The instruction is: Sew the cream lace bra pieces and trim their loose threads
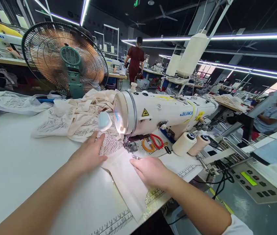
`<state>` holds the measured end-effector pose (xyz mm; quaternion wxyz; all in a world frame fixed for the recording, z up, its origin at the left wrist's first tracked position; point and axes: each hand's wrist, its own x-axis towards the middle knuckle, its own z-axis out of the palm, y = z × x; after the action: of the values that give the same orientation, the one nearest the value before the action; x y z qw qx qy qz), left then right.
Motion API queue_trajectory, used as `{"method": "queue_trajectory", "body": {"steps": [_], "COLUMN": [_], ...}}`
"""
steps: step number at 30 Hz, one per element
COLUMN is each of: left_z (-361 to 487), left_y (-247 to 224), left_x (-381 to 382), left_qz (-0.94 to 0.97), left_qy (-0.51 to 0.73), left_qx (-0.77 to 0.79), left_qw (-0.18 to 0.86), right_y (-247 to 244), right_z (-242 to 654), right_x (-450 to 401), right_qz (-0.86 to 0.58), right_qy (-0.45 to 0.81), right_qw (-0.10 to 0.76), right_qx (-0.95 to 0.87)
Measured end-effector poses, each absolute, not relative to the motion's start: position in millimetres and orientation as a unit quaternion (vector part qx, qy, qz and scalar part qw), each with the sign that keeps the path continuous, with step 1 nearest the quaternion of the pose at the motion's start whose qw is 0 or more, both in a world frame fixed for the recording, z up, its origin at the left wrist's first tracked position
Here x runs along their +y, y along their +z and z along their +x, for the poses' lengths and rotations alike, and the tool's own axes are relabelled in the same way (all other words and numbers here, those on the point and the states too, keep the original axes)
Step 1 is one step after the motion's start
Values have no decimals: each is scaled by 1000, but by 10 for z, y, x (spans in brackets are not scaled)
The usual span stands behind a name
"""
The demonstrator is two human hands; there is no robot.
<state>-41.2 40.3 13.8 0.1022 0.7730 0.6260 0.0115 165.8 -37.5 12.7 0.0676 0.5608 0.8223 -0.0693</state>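
Note:
A white sewing machine [153, 112] stands over the white table, its lamp lit above the needle area. Cream fabric [126, 182] runs from under the presser foot toward the front edge, with a lace part [110, 145] behind it. On the lace's left side lies my left hand [86, 155], fingers spread and palm down. Just right of the needle area, my right hand [150, 169] has thumb and forefinger pressed together at the fabric's right edge; what lies between them is too small to name.
Piled cream lace garments [77, 114] lie behind my left hand. Beyond them stands a large fan [65, 60]. Thread cones [184, 143] and red and orange rings [156, 141] sit near the machine. A control panel [249, 179] is at right. Other people are farther off.

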Motion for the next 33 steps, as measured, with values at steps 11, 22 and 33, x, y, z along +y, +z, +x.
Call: {"method": "queue_trajectory", "body": {"steps": [11, 22, 33], "left_z": [-425, 257, 103], "left_y": [248, 73, 101], "left_x": [332, -323, -275], "left_qz": [783, 929, 919], "left_qy": [58, 24, -63], "left_qx": [620, 368, 386], "left_qw": [-1, -25, -44], "right_y": [49, -239, -234], "right_z": [1954, 2085, 2055], "right_x": [-564, -796, -950], "right_qz": [481, 398, 391], "right_qy": [-55, -49, -47], "right_qw": [-31, -191, -169], "right_qx": [875, 896, 904]}}
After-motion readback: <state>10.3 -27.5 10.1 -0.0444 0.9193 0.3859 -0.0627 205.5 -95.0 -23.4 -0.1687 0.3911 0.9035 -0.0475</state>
